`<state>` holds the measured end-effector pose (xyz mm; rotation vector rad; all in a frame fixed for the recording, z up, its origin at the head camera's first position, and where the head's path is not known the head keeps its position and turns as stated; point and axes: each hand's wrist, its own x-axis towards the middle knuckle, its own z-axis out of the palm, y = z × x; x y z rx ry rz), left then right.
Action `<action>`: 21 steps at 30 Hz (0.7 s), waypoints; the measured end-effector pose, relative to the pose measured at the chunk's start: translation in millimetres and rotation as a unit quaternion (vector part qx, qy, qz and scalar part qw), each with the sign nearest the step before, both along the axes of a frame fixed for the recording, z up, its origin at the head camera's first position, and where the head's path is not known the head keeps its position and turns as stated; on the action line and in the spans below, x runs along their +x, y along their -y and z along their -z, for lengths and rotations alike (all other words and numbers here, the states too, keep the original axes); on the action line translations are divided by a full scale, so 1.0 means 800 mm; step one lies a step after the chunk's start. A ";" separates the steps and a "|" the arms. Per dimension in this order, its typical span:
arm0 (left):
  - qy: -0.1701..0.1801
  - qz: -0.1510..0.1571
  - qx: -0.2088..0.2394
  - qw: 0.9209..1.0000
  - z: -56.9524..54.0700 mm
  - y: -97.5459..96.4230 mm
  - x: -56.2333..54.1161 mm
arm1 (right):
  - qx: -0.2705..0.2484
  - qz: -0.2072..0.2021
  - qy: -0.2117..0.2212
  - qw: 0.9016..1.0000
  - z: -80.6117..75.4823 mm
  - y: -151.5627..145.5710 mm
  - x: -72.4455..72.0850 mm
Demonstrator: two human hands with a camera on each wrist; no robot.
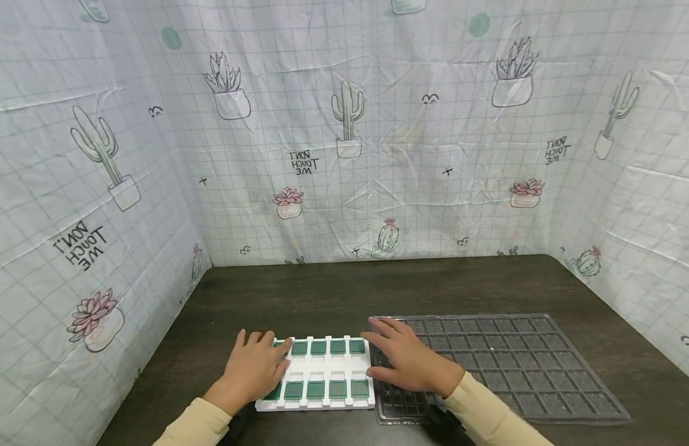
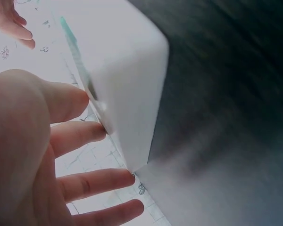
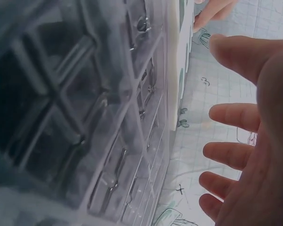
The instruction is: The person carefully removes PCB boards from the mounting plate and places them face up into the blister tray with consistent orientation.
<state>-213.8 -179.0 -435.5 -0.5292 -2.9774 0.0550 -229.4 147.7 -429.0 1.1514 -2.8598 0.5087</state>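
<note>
A white tray [image 1: 330,406] lies on the table, carrying two rows of small green circuit boards [image 1: 315,389]. My left hand [image 1: 254,370] is over its left end, fingers spread and fairly straight. In the left wrist view the thumb and index fingertip touch the edge of the white tray [image 2: 137,80]. My right hand [image 1: 407,362] hovers with spread fingers over the left part of a clear plastic tray [image 1: 545,361], its fingertips close to the white tray's right end. Nothing is in the palm in the right wrist view, where the clear tray's compartments [image 3: 118,160] stand beside the fingers.
The dark wooden table [image 1: 300,291] runs back to a hanging cloth [image 1: 434,217] printed with cacti, which also encloses both sides. The clear tray has many square compartments and sits right beside the white tray.
</note>
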 end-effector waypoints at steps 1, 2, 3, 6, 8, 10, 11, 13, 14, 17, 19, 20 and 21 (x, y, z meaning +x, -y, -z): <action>0.003 -0.002 0.001 1.000 0.000 0.000 0.000 | -0.003 -0.002 -0.001 1.000 0.000 0.001 -0.001; 0.006 -0.004 0.002 1.000 0.000 0.000 0.000 | -0.004 -0.003 -0.001 1.000 0.000 0.002 -0.001; 0.007 -0.006 0.002 1.000 -0.001 -0.001 0.001 | -0.005 -0.003 0.001 1.000 -0.001 0.004 -0.001; 0.011 -0.009 0.000 1.000 -0.001 -0.002 0.002 | -0.006 -0.004 0.004 1.000 -0.001 0.008 -0.002; 0.012 -0.010 -0.002 1.000 -0.001 -0.003 0.002 | -0.007 -0.004 0.007 1.000 -0.002 0.011 -0.003; 0.014 -0.011 -0.004 1.000 -0.002 -0.004 0.002 | -0.008 -0.003 0.010 1.000 -0.002 0.013 -0.003; 0.015 -0.012 -0.005 1.000 -0.003 -0.004 0.002 | -0.008 -0.002 0.012 1.000 -0.002 0.014 -0.003; 0.018 -0.015 -0.004 1.000 -0.003 -0.005 0.002 | -0.009 0.002 0.015 1.000 -0.002 0.016 -0.004; 0.019 -0.016 -0.004 1.000 -0.004 -0.005 0.002 | -0.011 0.004 0.017 1.000 -0.002 0.017 -0.005; 0.024 -0.019 -0.004 1.000 -0.005 -0.005 0.002 | -0.012 0.010 0.022 1.000 -0.002 0.020 -0.006; 0.027 -0.020 -0.005 0.999 -0.005 -0.006 0.003 | -0.013 0.013 0.024 1.000 -0.001 0.022 -0.007; 0.028 -0.020 -0.005 0.999 -0.005 -0.006 0.003 | -0.015 0.014 0.026 0.999 -0.001 0.023 -0.008; 0.030 -0.021 -0.006 0.999 -0.006 -0.005 0.003 | -0.015 0.014 0.026 0.999 -0.001 0.023 -0.009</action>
